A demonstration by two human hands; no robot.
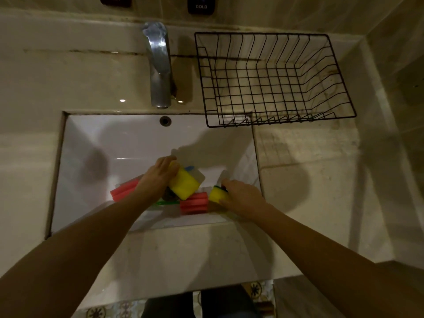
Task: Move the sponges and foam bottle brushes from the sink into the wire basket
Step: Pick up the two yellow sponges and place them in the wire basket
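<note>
Both hands, left [158, 177] and right [241, 198], each grip a yellow sponge [184, 185] in the sink [91, 138]; "COLD" label [201, 6] above.

A home washroom; white sink [96, 143]; chrome tap [159, 65]; tiled walls.

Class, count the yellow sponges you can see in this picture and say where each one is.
2. One yellow sponge is under the left hand; the other is in the right hand, both in the sink. More may lie hidden beneath.
</note>
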